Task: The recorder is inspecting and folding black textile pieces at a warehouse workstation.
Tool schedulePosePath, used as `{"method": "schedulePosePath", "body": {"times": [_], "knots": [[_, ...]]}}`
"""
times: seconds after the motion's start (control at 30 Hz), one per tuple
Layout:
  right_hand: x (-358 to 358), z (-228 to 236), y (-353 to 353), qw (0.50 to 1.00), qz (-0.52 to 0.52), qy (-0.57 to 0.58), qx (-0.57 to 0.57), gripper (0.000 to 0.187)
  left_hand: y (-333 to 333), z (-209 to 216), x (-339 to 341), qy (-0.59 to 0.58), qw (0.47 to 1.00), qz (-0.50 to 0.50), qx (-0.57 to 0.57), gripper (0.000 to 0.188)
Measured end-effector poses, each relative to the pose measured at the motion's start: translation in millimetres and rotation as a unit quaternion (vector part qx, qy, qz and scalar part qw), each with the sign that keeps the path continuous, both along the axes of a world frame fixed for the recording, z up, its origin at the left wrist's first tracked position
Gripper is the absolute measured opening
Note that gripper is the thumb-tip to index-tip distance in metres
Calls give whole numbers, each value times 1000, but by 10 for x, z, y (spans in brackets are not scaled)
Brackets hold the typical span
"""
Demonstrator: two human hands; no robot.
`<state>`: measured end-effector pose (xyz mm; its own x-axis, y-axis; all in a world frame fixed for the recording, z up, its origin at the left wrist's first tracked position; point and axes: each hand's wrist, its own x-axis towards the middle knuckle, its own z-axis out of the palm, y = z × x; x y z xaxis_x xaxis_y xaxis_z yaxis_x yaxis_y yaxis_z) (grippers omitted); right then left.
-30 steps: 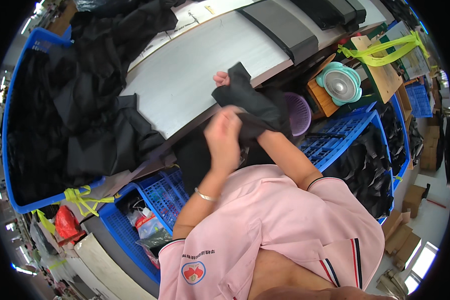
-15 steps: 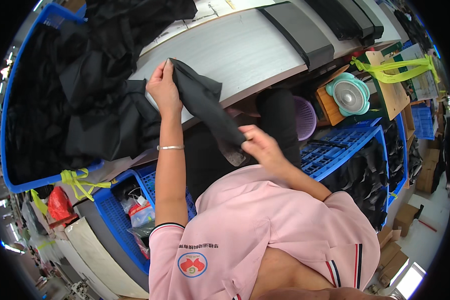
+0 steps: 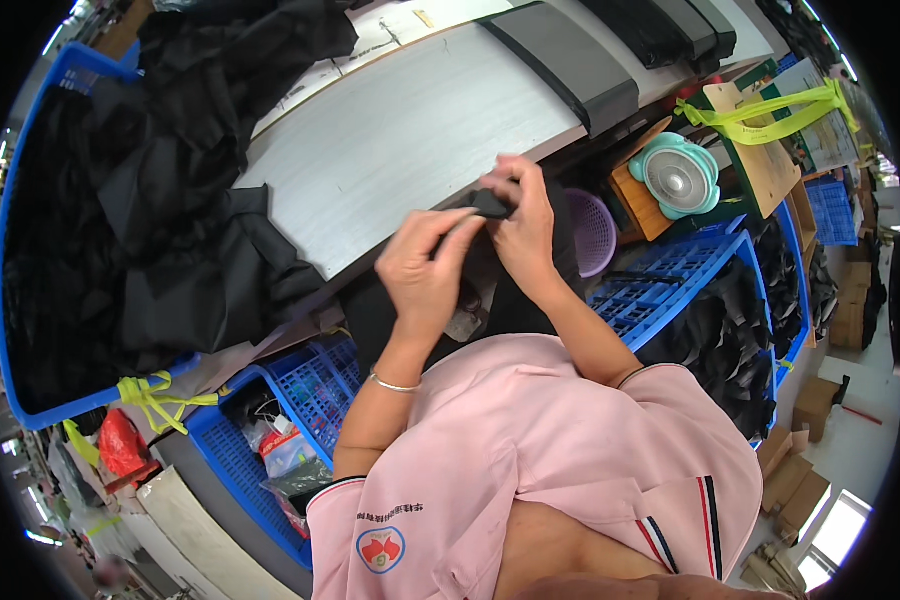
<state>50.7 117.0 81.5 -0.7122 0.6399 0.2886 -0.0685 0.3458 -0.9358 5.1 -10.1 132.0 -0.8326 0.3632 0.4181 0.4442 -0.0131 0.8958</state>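
Note:
Both hands meet just off the near edge of the pale worktable (image 3: pixel 370 150). Between them is a small bunched piece of black cloth (image 3: pixel 489 204). My left hand (image 3: pixel 425 262) pinches its left side between thumb and fingers. My right hand (image 3: pixel 523 222) closes round its other side, the fingertips slightly blurred. Most of the piece is hidden by the hands or folded up. Left of the table surface, a heap of black cloth (image 3: pixel 185 240) fills a large blue crate (image 3: pixel 60 412) and spills over onto the tabletop.
Grey-and-black folded stacks (image 3: pixel 560 65) lie along the table's far right. To my right are a purple basket (image 3: pixel 592 232), a turquoise fan (image 3: pixel 676 176) and a blue crate (image 3: pixel 635 300) with black pieces. A smaller blue crate (image 3: pixel 240 440) with packets stands at left.
The black cloth was stretched long between my hands over the table edge; now it is bunched small. My left hand has come down and right, and my right hand has risen to meet it.

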Motion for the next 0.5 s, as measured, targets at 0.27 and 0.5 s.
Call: {"method": "schedulePosePath", "body": {"times": [0.27,0.5], "knots": [[304,282,-153,770,313,-63,-553,31,-238,-467,-464,-68,989,123,51,6],[216,230,-117,983,116,-47,-133,22,-412,-511,-373,-588,764,-109,241,33]]}}
